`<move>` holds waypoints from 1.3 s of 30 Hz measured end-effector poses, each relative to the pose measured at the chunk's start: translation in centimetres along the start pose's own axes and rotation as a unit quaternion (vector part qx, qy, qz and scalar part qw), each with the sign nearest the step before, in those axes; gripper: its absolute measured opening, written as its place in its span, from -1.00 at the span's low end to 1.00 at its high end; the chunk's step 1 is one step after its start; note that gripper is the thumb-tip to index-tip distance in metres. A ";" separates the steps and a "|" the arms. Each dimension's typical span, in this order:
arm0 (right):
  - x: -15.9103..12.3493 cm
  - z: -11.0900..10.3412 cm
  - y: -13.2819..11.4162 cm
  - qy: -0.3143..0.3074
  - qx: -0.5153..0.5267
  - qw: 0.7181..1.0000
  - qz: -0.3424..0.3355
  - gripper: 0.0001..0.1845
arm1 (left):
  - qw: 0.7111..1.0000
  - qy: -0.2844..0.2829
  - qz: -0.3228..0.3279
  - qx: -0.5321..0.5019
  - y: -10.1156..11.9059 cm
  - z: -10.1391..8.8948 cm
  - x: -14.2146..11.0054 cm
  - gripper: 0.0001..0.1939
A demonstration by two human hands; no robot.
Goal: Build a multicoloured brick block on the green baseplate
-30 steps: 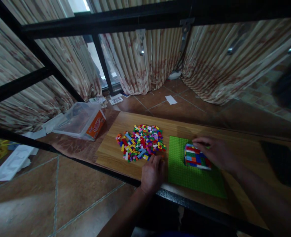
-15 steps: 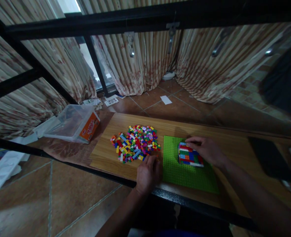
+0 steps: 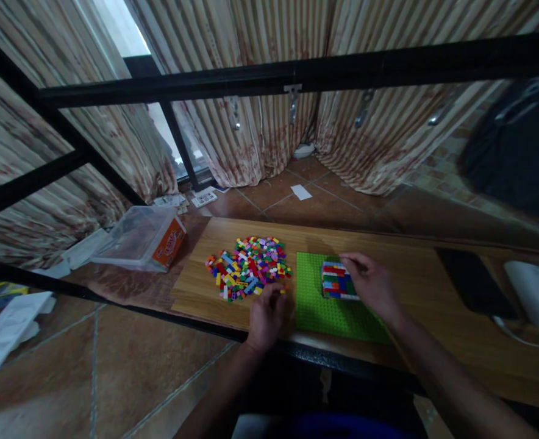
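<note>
A block of multicoloured toy bricks (image 3: 334, 281), built up in rows, stands on the green baseplate (image 3: 310, 314). My right hand (image 3: 375, 286) is over its right side and hides part of it. The thumb and fingers of that hand are pinched together at the block's far edge; what is between them is too small to make out. To the left lies a heap of loose bricks (image 3: 253, 265) in many colours. At its near right edge is my left hand (image 3: 266, 317), its fingers curled and closed, and whatever they hold is hidden.
All this is on a narrow wooden table (image 3: 196, 292). A clear plastic box (image 3: 127, 244) with an orange label stands past its left end. On the right lie a dark flat object (image 3: 475, 280) and a white device (image 3: 537, 292) with a cable. A black metal bar (image 3: 260, 79) crosses beyond.
The camera view has shifted, so the scene sits differently in the picture. My right hand stays at the block's far edge, covering more of its right side. My left hand remains beside the heap.
</note>
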State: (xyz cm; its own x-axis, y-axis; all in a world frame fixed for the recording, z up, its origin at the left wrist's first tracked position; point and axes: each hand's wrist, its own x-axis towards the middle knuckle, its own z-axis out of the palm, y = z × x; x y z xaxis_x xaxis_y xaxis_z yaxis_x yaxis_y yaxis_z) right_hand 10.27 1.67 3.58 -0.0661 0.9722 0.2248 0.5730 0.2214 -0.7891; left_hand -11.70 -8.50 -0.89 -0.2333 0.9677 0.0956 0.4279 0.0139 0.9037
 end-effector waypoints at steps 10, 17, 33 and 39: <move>-6.1 6.8 -4.6 -0.152 0.039 0.987 -0.041 -0.77 | 0.997 0.003 0.037 -0.067 -0.9 0.6 -0.1 -0.70; -6.1 8.5 -4.7 -0.150 0.065 0.986 -0.029 -0.80 | 0.997 0.006 0.052 -0.050 -0.8 0.6 -0.3 -0.70; -6.1 9.2 -4.3 -0.114 0.199 0.968 0.099 -0.85 | 0.995 0.003 0.096 -0.003 -0.9 0.5 -0.6 -0.84; -6.6 8.8 -4.5 -0.123 0.223 0.957 0.138 -0.74 | 0.993 0.022 0.118 -0.003 -0.5 0.3 -0.7 -0.85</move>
State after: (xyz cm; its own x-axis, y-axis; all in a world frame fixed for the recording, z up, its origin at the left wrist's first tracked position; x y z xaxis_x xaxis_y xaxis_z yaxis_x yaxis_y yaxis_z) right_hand 0.95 -5.04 0.63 -0.1855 0.9746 -0.1252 0.1936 -0.0887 -0.9771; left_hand -11.50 -9.14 -1.56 -0.1654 0.9320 0.3226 0.4705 -0.2129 0.8563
